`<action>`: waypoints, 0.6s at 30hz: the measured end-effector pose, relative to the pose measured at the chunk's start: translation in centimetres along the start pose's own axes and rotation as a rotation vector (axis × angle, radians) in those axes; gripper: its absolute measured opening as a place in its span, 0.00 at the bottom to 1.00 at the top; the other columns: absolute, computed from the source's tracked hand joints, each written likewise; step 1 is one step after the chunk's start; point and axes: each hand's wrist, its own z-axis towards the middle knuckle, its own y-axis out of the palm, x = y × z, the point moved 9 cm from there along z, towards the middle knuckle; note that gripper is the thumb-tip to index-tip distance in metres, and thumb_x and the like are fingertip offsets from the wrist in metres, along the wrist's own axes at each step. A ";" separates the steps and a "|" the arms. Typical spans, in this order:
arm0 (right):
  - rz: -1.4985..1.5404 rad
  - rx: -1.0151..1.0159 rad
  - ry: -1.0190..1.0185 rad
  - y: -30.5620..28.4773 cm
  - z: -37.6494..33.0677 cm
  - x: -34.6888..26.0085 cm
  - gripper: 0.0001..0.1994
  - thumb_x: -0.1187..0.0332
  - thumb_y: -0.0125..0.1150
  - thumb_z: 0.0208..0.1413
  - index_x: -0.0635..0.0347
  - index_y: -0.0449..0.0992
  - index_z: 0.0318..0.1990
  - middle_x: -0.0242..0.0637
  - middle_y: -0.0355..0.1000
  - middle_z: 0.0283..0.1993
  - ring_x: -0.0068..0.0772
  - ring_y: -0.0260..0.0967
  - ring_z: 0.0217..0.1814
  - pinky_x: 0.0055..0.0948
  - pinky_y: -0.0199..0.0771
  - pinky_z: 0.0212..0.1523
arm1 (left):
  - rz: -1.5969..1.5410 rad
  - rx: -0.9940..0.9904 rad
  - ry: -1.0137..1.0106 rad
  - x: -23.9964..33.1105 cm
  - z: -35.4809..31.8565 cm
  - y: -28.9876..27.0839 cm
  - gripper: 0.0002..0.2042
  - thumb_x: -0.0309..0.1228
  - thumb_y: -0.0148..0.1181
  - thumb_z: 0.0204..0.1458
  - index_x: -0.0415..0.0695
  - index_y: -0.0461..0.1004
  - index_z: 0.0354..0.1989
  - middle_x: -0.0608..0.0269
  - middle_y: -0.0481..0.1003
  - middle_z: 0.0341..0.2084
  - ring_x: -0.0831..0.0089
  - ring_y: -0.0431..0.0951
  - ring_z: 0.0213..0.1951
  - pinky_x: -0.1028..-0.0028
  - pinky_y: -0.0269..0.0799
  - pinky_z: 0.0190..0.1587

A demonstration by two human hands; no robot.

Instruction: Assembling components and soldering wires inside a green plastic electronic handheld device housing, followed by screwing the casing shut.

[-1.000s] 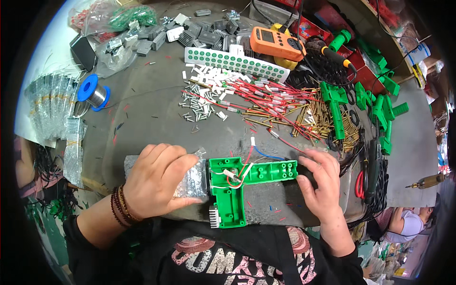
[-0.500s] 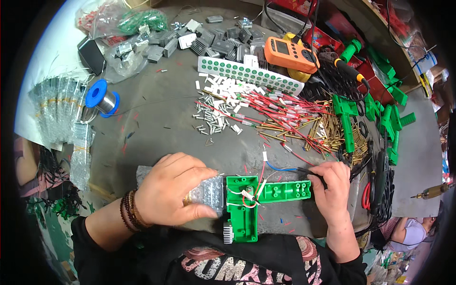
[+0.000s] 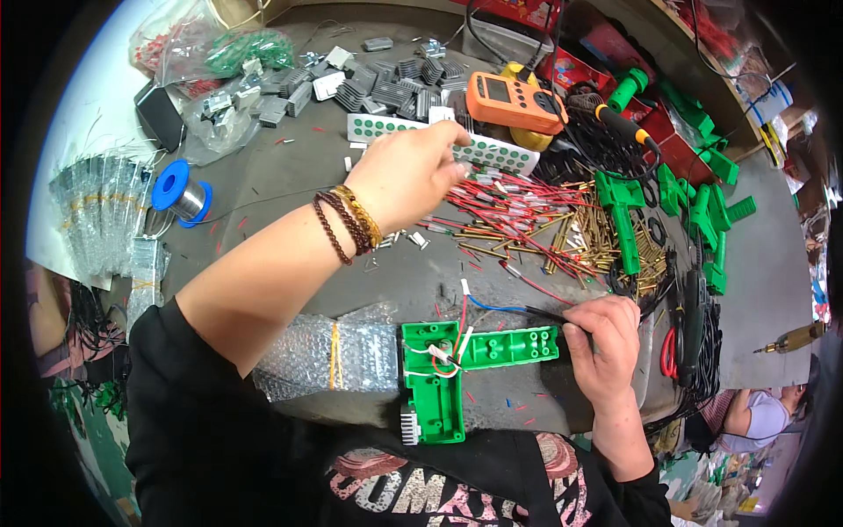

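Note:
My right hand (image 3: 606,342) is closed on the end of a black cable (image 3: 546,312), beside a green plastic housing half (image 3: 509,348). A blue wire runs from that cable to a red wire at a small white sleeve (image 3: 466,288). Red and white wires lie inside the housing, and a finned metal heat sink (image 3: 410,428) sits at its lower left corner. My left hand (image 3: 408,171) reaches over the pile of red wires (image 3: 500,198), thumb and index finger curved and apart. Nothing shows between them. The other fingertips are hidden.
Left of the housing lies a bubble-wrap bundle (image 3: 303,351) with a yellow band. Brass pins (image 3: 584,237), an orange multimeter (image 3: 515,102), grey heat sinks (image 3: 391,90) and more green housings (image 3: 625,228) crowd the far side. A blue solder spool (image 3: 180,193) stands left.
My left hand has left the bubble-wrap bundle and moved up and right to the wire pile. My right hand stays at the black cable. The whole view has shifted slightly.

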 end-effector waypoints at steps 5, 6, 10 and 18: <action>-0.022 0.011 0.025 -0.7 -0.5 1.0 0.08 0.72 0.71 0.47 0.56 0.79 0.35 0.32 0.75 0.36 0.38 0.72 0.40 0.38 0.65 0.49 | -0.067 0.039 0.070 0.6 -1.5 -1.8 0.14 0.27 0.61 0.58 0.39 0.73 0.52 0.57 0.79 0.36 0.68 0.79 0.37 0.70 0.75 0.45; 0.003 0.025 0.047 -1.0 -0.4 1.1 0.08 0.72 0.71 0.47 0.56 0.79 0.35 0.32 0.76 0.36 0.38 0.72 0.40 0.38 0.65 0.48 | -0.010 0.177 0.193 1.6 -2.3 -3.2 0.15 0.27 0.62 0.57 0.39 0.74 0.52 0.56 0.79 0.39 0.67 0.78 0.40 0.70 0.74 0.47; 0.053 0.030 0.006 -2.3 1.7 0.4 0.08 0.73 0.71 0.47 0.57 0.79 0.36 0.33 0.76 0.36 0.38 0.72 0.40 0.37 0.64 0.48 | 0.129 0.279 0.286 3.0 -4.9 -5.6 0.16 0.27 0.65 0.53 0.39 0.75 0.50 0.55 0.77 0.45 0.62 0.76 0.46 0.67 0.72 0.52; 0.110 0.085 -0.139 -0.7 3.3 -2.3 0.08 0.70 0.72 0.48 0.54 0.79 0.35 0.30 0.75 0.36 0.37 0.72 0.40 0.39 0.66 0.48 | 0.482 0.311 0.154 -4.0 0.0 -6.9 0.10 0.31 0.64 0.53 0.44 0.80 0.42 0.56 0.79 0.41 0.55 0.78 0.46 0.61 0.72 0.53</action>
